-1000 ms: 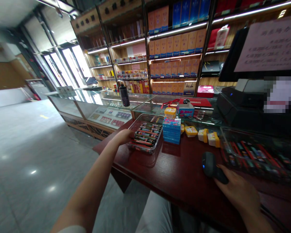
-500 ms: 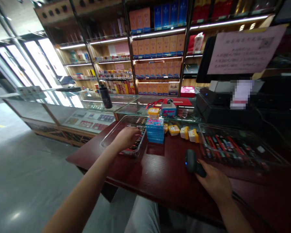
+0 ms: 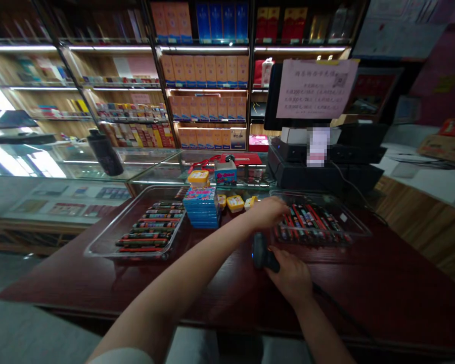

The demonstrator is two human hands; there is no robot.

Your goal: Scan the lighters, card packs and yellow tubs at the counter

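My right hand (image 3: 291,275) is wrapped round a black barcode scanner (image 3: 263,253) with a small blue light, held low over the dark red table. My left arm reaches across in front of me. My left hand (image 3: 268,212) is at the left end of the right clear plastic tray (image 3: 358,233), its fingers curled downward; what they hold, if anything, is hidden. Several thin dark and red stick-shaped packs (image 3: 313,220) lie side by side in that tray. Similar stick-shaped packs (image 3: 147,230) lie in a row in the left clear tray (image 3: 98,242).
Between the trays stands a stack of blue boxes (image 3: 201,210) with a yellow-lidded tub (image 3: 198,177) on top. More yellow tubs (image 3: 235,203) sit behind. A black bottle (image 3: 105,154) stands on the glass counter. A monitor with a pink notice (image 3: 314,88) rises at the back right.
My left hand has moved from the left tray across to the right tray. My right hand still holds the barcode scanner. The view has turned to the right.
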